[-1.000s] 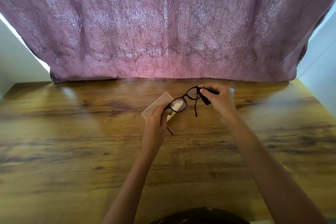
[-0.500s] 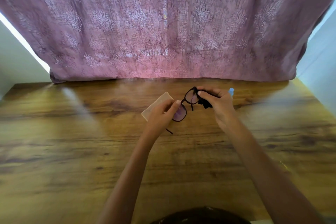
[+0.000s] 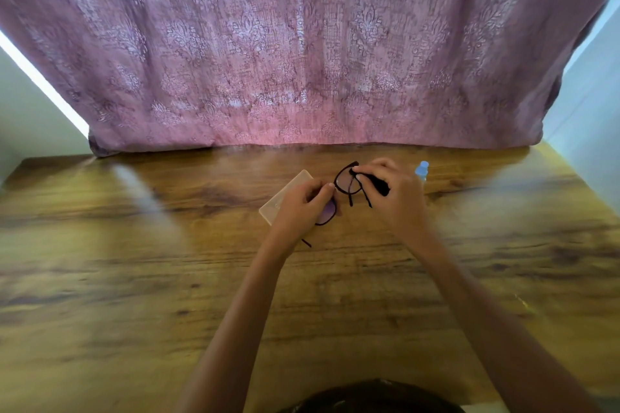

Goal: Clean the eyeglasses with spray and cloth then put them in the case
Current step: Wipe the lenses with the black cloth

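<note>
Over the table [image 3: 134, 278], left hand [image 3: 298, 208] pinches the eyeglasses [image 3: 345, 183] while right hand [image 3: 399, 198] grips a dark cloth [image 3: 379, 185] on one lens: wiping step, I'd say, then folding them into the case [image 3: 281, 198].

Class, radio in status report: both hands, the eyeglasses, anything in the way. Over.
Left hand grips the eyeglasses at one lens. Right hand pinches black cloth on the other lens. Nothing in the way; case behind left hand.
</note>
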